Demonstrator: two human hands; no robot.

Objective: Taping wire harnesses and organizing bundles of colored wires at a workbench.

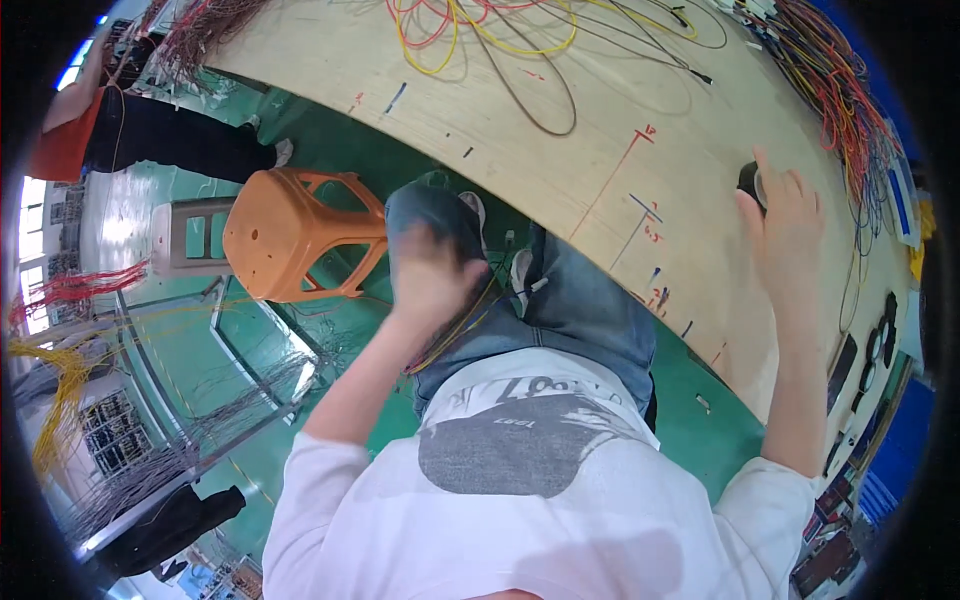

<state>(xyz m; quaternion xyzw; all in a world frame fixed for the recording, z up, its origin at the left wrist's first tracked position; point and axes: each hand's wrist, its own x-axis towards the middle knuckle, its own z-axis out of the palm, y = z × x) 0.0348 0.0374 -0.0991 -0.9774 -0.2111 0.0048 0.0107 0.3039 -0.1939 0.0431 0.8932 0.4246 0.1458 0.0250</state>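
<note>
My right hand (788, 222) is over the right part of the wooden table, thumb and fingers closed around a small black roll that looks like tape (749, 184). Above my left thigh is my left hand (432, 278), smeared by motion, so its fingers cannot be made out. A few thin wires (462, 326), yellow and dark, lie across my lap beside that hand. A small pale connector (540, 285) shows near my knees. Whether the left hand grips the wires is hidden.
Loose yellow, red and dark wires (500, 45) lie along the table's (600, 130) far side, with a thick bundle (835, 95) at far right. An orange stool (268, 235) stands left of my legs. Metal frames (255, 375) hold hanging wires. Another person (150, 135) stands at far left.
</note>
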